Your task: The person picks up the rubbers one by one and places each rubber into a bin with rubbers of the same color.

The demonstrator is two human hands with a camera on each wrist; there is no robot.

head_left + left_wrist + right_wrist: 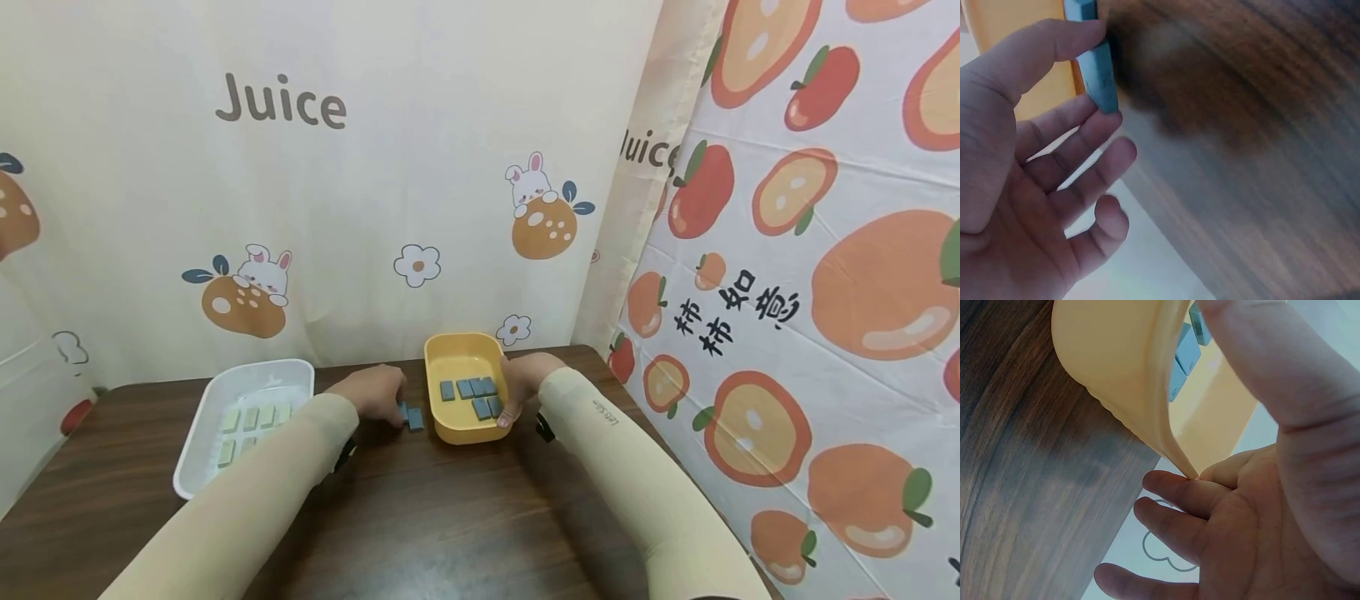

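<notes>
My left hand is on the table just left of the yellow basket. In the left wrist view its thumb and fingertips pinch a small blue block. A second blue block lies on the table right by the fingers, close to the basket's wall. My right hand holds the basket's right side, thumb over the rim and fingers along the outside, as the right wrist view shows. Several blue blocks lie flat inside the basket, some side by side.
Left of my left arm stands a white basket with several pale green blocks in it, partly hidden by my sleeve. The dark wooden table ends at a printed curtain behind and another on the right.
</notes>
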